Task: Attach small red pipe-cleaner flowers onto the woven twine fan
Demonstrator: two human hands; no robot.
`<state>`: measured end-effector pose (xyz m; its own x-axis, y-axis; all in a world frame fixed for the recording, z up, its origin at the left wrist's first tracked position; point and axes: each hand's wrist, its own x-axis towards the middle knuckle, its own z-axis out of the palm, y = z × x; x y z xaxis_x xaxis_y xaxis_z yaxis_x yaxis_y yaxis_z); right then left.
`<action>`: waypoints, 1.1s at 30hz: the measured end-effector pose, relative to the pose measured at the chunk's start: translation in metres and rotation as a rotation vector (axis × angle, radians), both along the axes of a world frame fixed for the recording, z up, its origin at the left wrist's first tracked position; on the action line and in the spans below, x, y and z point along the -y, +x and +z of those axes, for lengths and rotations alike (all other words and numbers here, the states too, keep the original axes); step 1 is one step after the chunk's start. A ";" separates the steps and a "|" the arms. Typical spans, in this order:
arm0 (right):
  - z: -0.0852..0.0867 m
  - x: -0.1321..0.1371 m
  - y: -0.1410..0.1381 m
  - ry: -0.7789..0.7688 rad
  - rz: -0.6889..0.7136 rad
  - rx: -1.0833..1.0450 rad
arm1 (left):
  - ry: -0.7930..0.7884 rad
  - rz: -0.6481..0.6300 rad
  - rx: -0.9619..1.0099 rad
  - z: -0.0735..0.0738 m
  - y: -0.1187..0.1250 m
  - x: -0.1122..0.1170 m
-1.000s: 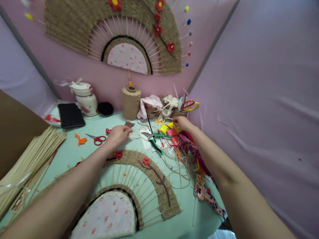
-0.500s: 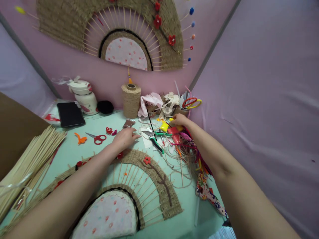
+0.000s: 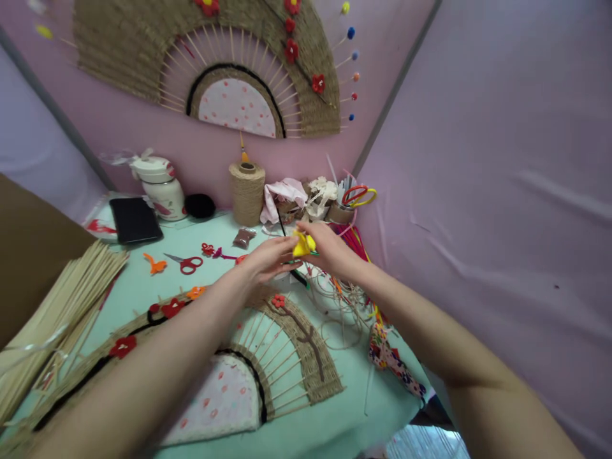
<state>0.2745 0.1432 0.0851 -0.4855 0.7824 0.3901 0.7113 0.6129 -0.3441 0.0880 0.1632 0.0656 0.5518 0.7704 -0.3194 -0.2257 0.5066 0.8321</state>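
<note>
While held a little above the table (image 3: 210, 287), pinched from two sides: small yellow piece (image 3: 303, 244), between left hand (image 3: 268, 260) and right hand (image 3: 329, 250). Looks bright yellow, soft and folded or crumpled, with uneven edge; material not possible to tell. Sits at the fingertips of both hands, in the view just below and right of the twine spool (image 3: 247, 193), and above the far edge of the woven fan (image 3: 306, 344) lying flat on the table. Lies with long axis about left to right, from one hand to the other, slightly tilted; one small corner points down toward the left hand. Cannot tell which end is the front. Left hand: palm down, thumb and fingers closed together on the left end of the piece. Right hand: fingers curled, thumb and forefinger gripping the right end. Both hands nearly touching each other around the piece. Near, on the table: red scissors (image 3: 186, 262) to the left, loose twine loops (image 3: 335, 319) under the right wrist, sticks (image 3: 57, 306) in a bundle at far left. On the wall behind: second fan (image 3: 215, 64) with red flowers.
</note>
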 end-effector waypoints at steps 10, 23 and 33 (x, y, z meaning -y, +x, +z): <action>0.016 0.029 -0.010 -0.250 -0.073 -0.095 | 0.307 -0.039 -0.079 -0.022 -0.018 0.037; 0.017 0.062 -0.026 -0.774 -0.111 -0.265 | 0.635 -0.110 -0.335 -0.032 -0.050 0.063; -0.002 0.100 -0.035 -0.952 -0.224 -0.696 | 0.729 0.309 -0.583 -0.018 -0.052 0.112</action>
<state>0.2390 0.0430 0.0826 -0.2160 0.9394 -0.2662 0.2515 -0.2099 -0.9448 0.0357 0.0516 0.0473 0.1996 0.9708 0.1332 0.2835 -0.1873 0.9405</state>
